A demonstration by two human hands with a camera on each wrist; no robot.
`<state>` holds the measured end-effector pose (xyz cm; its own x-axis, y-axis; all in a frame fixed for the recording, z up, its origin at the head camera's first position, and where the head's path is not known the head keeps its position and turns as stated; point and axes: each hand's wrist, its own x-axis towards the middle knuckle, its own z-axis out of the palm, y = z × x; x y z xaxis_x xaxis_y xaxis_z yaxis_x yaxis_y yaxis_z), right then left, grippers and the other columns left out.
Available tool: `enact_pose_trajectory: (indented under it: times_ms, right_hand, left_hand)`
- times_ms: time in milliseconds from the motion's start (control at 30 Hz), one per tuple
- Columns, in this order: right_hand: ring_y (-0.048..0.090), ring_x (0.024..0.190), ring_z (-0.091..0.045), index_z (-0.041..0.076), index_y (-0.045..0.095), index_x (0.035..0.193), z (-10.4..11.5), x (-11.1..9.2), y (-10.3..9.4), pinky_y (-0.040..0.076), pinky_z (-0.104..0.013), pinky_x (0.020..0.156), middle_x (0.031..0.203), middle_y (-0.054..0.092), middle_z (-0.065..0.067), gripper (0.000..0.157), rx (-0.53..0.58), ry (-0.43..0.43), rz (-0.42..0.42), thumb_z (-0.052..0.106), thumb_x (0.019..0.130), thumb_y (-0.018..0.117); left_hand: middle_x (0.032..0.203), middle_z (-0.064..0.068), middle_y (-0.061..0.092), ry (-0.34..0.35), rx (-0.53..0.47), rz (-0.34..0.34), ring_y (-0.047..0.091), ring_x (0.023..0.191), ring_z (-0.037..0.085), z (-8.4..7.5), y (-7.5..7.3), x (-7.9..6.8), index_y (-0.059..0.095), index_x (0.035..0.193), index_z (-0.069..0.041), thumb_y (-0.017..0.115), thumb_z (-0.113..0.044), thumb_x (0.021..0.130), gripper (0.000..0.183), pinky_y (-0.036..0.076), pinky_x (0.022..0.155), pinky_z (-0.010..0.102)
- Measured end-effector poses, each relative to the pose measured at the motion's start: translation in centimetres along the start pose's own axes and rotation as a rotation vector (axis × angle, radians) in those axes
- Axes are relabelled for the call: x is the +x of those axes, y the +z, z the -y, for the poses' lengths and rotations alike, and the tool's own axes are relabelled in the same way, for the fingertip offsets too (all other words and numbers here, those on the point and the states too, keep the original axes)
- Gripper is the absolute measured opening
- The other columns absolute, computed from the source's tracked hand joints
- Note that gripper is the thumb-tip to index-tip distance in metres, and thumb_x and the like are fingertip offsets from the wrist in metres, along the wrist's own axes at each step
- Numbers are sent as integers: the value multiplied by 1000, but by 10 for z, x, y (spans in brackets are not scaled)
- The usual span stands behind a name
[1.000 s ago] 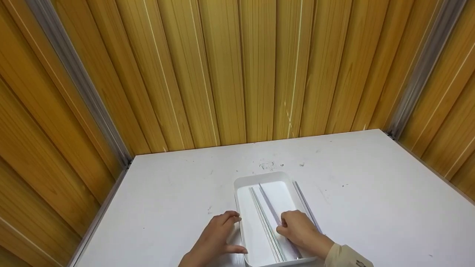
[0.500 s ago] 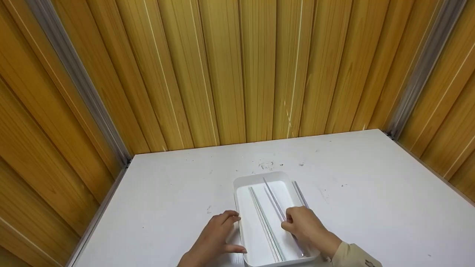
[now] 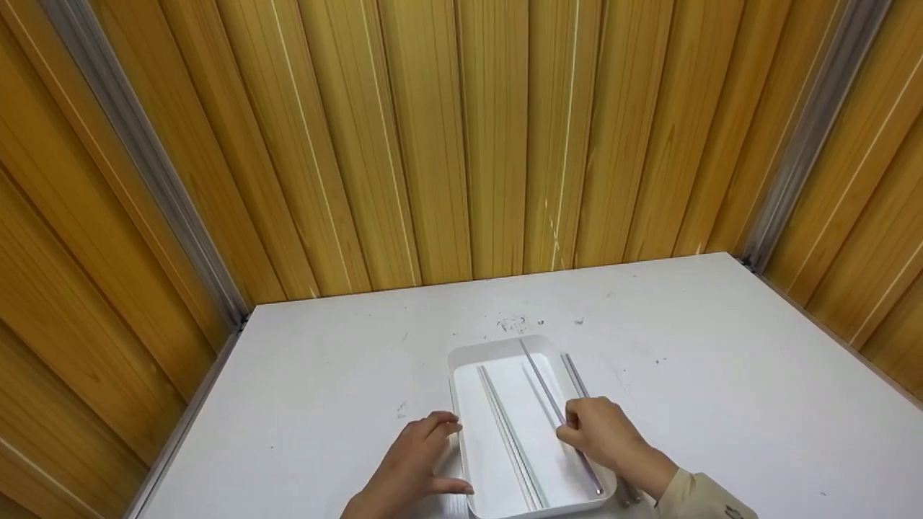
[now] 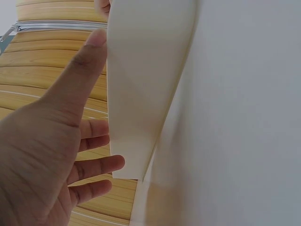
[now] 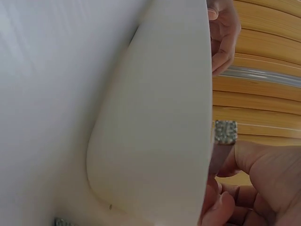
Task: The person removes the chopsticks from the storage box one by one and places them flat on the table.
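A white rectangular tray (image 3: pixel 497 351) lies lengthwise on the table. My right hand (image 3: pixel 604 432) pinches a purple chopstick (image 3: pixel 541 378) over the tray's right side, its far end near the back wall. In the right wrist view, the chopstick's square glittery end (image 5: pixel 225 132) shows above the tray wall. Pale green and whitish chopsticks (image 3: pixel 510 435) lie together inside the tray. My left hand (image 3: pixel 414 458) is at the tray's left side, thumb and fingers spread and touching the rim.
More purple-grey chopsticks (image 3: pixel 575 375) lie on the white table (image 3: pixel 346 404) along the tray's outer right side, partly behind my right hand. Wood-patterned walls (image 3: pixel 425 144) with metal corner posts (image 3: pixel 800 151) enclose the table's back and sides.
My right hand has shifted right with the purple chopstick, whose far end has risen from the tray floor. My left hand stays at the left rim. The head view has moved slightly.
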<state>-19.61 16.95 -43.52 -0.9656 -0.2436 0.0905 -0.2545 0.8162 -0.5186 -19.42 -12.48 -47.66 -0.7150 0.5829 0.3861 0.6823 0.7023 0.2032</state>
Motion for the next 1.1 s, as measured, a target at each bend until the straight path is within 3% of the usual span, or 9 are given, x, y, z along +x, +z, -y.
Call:
enact_pose_trajectory:
  times_ms: [233, 500, 1100]
  right_hand:
    - [37, 50, -8, 11, 50, 63, -6, -2, -4, 27, -14, 45, 55, 42, 5, 19, 5, 17, 6, 11, 79, 60]
    - [35, 47, -6, 11, 51, 65, -12, -5, -10, 25, -10, 43, 56, 43, 6, 19, 22, -4, 41, 11, 82, 59]
    - [36, 48, -6, 11, 51, 65, -23, -9, -25, 25, -11, 43, 55, 43, 6, 18, 13, 24, 17, 9, 81, 58]
  left_hand:
    - [125, 1, 57, -23, -24, 13, 60, 106, 22, 1, 0, -2, 61, 119, -6, 70, -63, 68, 77, 52, 90, 38]
    - [125, 4, 57, -2, -26, -13, 59, 105, 23, 0, 2, -3, 60, 118, -5, 66, -65, 67, 79, 52, 92, 39]
    - [123, 4, 58, 8, -38, -23, 60, 104, 24, 0, -1, 1, 61, 118, -4, 69, -62, 68, 77, 53, 90, 38]
